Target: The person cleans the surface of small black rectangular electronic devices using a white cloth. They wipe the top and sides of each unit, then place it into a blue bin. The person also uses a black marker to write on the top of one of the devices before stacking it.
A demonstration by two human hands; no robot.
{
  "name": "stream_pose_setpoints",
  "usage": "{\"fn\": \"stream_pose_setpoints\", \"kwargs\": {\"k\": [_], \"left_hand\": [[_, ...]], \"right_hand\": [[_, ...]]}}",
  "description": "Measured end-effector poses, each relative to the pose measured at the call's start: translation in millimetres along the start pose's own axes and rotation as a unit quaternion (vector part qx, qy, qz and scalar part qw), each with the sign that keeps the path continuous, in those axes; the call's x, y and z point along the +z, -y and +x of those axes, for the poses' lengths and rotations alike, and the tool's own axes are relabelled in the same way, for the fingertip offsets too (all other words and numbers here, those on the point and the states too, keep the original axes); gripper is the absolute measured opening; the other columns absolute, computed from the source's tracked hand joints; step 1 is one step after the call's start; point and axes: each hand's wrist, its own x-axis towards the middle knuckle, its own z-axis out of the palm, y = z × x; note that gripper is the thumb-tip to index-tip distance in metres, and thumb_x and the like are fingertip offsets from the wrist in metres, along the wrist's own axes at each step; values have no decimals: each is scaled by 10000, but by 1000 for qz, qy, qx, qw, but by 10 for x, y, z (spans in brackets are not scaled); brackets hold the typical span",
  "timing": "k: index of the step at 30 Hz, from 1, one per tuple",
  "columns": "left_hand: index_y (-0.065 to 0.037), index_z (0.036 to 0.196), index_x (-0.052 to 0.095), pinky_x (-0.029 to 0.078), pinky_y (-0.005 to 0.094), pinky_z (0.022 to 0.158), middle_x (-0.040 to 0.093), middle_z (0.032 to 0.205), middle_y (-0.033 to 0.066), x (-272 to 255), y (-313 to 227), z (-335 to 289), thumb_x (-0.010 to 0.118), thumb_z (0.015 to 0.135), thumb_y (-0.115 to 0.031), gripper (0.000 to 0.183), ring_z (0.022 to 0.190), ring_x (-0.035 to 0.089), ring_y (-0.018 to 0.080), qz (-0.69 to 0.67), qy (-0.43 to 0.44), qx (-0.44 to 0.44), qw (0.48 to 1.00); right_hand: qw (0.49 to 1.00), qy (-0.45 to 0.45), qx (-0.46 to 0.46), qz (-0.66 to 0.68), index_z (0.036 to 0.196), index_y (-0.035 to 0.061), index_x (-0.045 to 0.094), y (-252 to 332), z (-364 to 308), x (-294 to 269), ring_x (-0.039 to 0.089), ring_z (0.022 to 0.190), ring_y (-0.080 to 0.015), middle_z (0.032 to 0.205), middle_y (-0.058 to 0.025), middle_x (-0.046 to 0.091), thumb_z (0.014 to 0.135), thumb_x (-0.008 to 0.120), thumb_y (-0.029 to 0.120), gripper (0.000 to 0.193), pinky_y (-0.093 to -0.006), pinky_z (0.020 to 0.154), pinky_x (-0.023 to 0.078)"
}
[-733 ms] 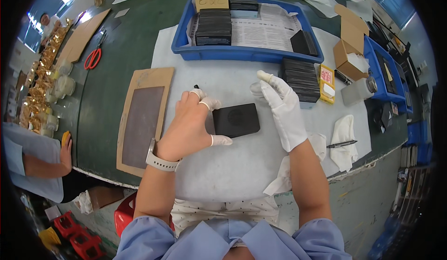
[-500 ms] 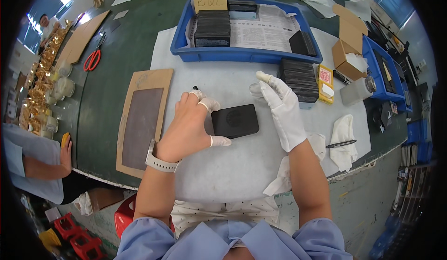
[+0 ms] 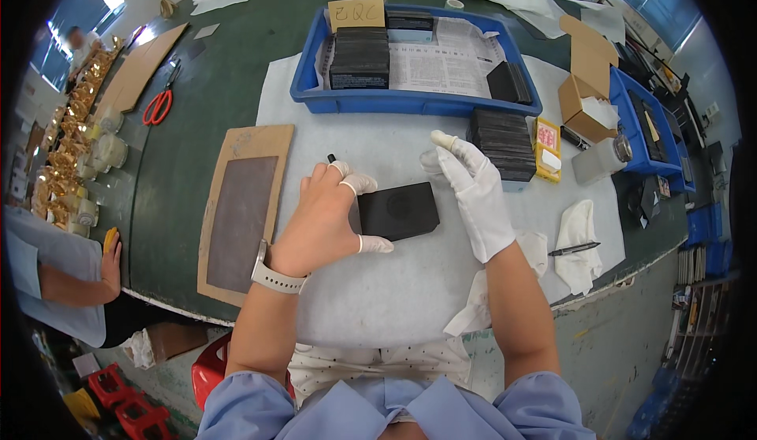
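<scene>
A flat black rectangular piece (image 3: 400, 210) with a faint round mark lies over the white sheet. My left hand (image 3: 331, 211), with pale finger cots on several fingertips, is closed around its left end, thumb below and fingers above. The black tip of a thin stick-like thing (image 3: 332, 158) pokes out beyond the fingers of that hand. To the right of the piece and apart from it, my right hand (image 3: 471, 192) wears a white glove with a cot on one fingertip. Its fingers are drawn together; whatever may be between them is too small to make out.
Beyond my hands stands a blue tray (image 3: 418, 102) with stacked black pieces. Another black stack (image 3: 501, 150), a yellow box (image 3: 547, 150) and a bottle (image 3: 601, 162) stand at right. A pen (image 3: 574, 248) lies on a cloth; cardboard (image 3: 211, 239) and red scissors (image 3: 158, 107) lie left.
My right hand has come slightly left and down, nearer the black piece. The left hand keeps its grip, and the piece looks tilted a little differently. The view has shifted slightly.
</scene>
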Motion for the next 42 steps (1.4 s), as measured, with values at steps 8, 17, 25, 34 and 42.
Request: {"fn": "stream_pose_setpoints", "kwargs": {"k": [8,17,25,34,42], "left_hand": [[-46,1083,640,355,402,901,522,1077,105,18,34,-11,907,541,-336,670,1057,451,309,-17,-44,28,998],[-80,1026,638,359,375,867,552,991,62,6,-43,27,900,554,-315,589,950,477,263,-86,-172,78,978],[-82,1029,633,366,365,855,563,994,52,121,-66,19,903,551,-314,596,918,483,248,-119,-180,119,969],[-72,1033,629,381,348,844,572,968,56,135,-77,46,911,546,-306,609,912,485,248,-129,-178,121,968],[-56,1043,623,397,338,830,560,980,56,91,-52,38,914,549,-291,621,904,481,235,-126,-177,127,968]], "right_hand": [[999,-13,-34,22,1291,-17,543,-37,18,-13,619,1008,-126,1103,-83,651,962,574,162,376,-246,885,479],[988,-109,-107,-2,1412,-14,354,65,-129,16,569,912,-130,995,-68,603,767,765,154,783,-283,764,514],[977,-199,-77,27,1363,-18,459,128,-81,-156,591,906,-120,1080,-89,594,800,763,116,654,-251,784,498],[978,-117,-154,-74,1215,34,562,106,-168,43,484,537,-23,779,-2,605,938,598,117,291,-169,490,385],[983,-156,-89,31,1206,43,567,222,-171,-99,453,456,-30,589,8,543,1011,498,186,252,-174,406,332]]}}
